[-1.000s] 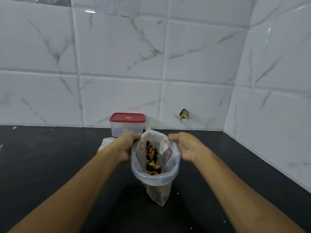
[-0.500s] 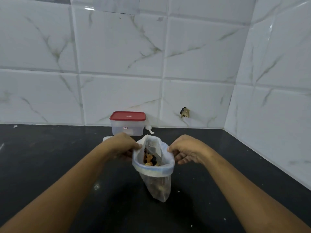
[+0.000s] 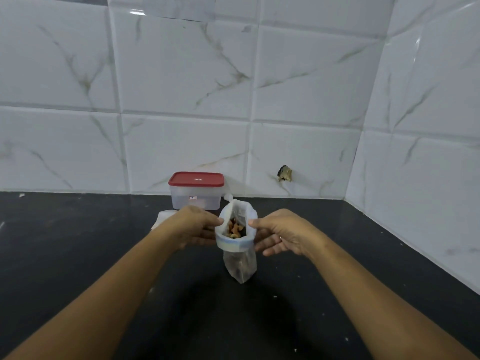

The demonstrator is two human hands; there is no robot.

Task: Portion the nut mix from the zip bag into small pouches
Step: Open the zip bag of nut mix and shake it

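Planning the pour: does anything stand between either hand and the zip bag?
Nothing visible does. The left hand and right hand touch the rim of the zip bag on opposite sides; the red-lidded container stands behind it, apart.

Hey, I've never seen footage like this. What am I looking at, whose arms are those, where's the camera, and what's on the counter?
No machine here: these are a person's two bare arms, filmed by a wide-angle camera worn on their head, looking forward and down, so the arms reach in from the bottom edge. On the black counter stands a clear zip bag, its top folded down, with nut mix inside. The left hand seems to pinch the bag's rim on one side; the right hand touches the other side with its thumb, fingers loose, so I cannot tell whether it grips. Behind, against the tiled wall, sits a clear container with a red lid, and something white lies partly hidden behind the left hand.
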